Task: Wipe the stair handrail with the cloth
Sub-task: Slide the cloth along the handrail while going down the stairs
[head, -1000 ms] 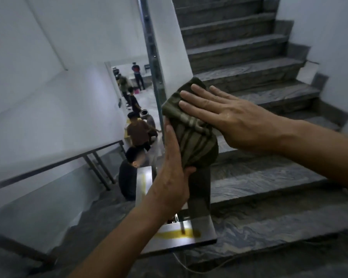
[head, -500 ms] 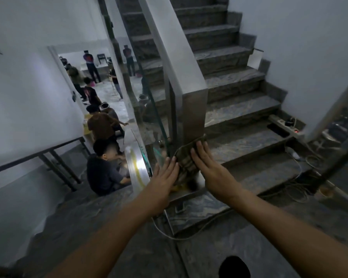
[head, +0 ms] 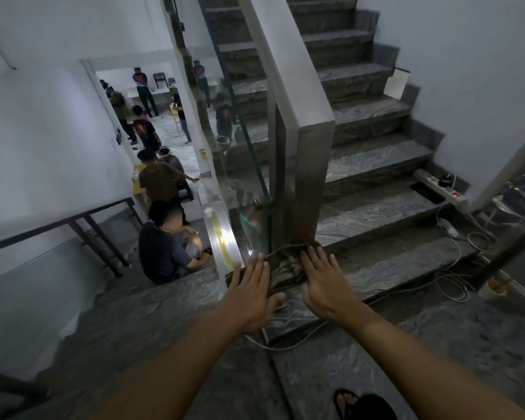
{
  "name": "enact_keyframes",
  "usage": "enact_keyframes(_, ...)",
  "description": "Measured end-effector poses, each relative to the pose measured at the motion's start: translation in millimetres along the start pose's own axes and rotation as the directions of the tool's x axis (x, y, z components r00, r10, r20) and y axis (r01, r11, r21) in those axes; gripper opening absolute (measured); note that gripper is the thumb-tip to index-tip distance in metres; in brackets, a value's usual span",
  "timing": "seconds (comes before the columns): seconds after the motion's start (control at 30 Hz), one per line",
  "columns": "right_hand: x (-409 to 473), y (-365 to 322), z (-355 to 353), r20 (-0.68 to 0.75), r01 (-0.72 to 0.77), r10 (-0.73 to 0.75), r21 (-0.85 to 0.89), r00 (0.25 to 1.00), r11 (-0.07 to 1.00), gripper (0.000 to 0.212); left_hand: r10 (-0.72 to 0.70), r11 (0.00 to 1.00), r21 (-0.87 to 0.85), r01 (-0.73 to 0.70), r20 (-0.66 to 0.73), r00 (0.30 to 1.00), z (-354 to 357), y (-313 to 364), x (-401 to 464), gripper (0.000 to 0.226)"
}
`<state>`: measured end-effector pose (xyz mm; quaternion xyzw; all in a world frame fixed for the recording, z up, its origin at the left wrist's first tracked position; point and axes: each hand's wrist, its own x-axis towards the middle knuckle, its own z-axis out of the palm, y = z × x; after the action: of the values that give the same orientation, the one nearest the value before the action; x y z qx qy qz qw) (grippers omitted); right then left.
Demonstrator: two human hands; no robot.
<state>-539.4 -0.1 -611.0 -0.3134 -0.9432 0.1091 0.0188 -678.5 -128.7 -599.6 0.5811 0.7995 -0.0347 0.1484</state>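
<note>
A wide steel handrail (head: 288,65) comes down along the rising stairs and ends in a square post (head: 308,183) that stands on the landing. A green striped cloth (head: 285,266) is wrapped around the post's foot. My left hand (head: 250,294) presses flat on the cloth's left side, fingers spread. My right hand (head: 323,278) presses flat on its right side. The cloth is bunched between the two palms.
A glass panel (head: 240,165) runs beside the post. White cables (head: 443,277) and a power strip (head: 437,187) lie on the lower steps at right. Several people sit and stand on the lower flight. A black rail (head: 58,221) lines the left wall. My sandalled foot (head: 350,403) is below.
Both hands have slid the cloth down the post, from chest height to its foot. The view has pulled back and tilted down.
</note>
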Motion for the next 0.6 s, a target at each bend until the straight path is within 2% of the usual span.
enact_keyframes(0.13,-6.4,-23.6,4.5,0.002,0.064,-0.064,-0.032,0.998,0.997,0.077,-0.002,0.997,-0.078,-0.001,-0.04,0.999,-1.0,-22.8,-11.5,0.098)
enact_keyframes(0.17,-7.4,-31.6,3.9,0.029,0.115,-0.114,-0.042,0.993,0.992,0.074,-0.009,0.996,-0.087,0.005,-0.05,0.999,-2.7,-29.7,-13.1,0.095)
enact_keyframes(0.27,-6.9,-44.7,-3.8,0.131,0.234,-0.231,-0.013,0.964,0.972,0.069,-0.095,0.991,-0.106,0.086,-0.077,0.992,-8.1,-46.2,-13.2,0.066)
enact_keyframes(0.37,-3.3,-32.2,-6.9,0.095,0.157,-0.159,0.025,0.983,0.987,0.066,-0.231,0.973,-0.018,0.23,-0.139,0.963,-6.6,-37.4,-11.9,0.065)
enact_keyframes(0.43,-2.6,-28.6,-4.9,0.028,0.078,-0.078,-0.023,0.997,0.997,0.072,-0.313,0.949,-0.034,0.312,-0.176,0.933,-2.8,-19.5,-10.8,0.062)
enact_keyframes(0.53,-2.9,-47.8,3.9,-0.031,0.057,-0.06,-0.086,0.998,0.995,0.071,-0.329,0.943,-0.092,0.319,-0.143,0.933,0.1,-10.4,-10.2,0.067)
enact_keyframes(0.6,-3.2,-61.6,10.4,-0.015,0.128,-0.13,-0.064,0.991,0.99,0.063,-0.29,0.956,-0.086,0.28,-0.137,0.947,-1.2,-21.6,-10.5,0.065)
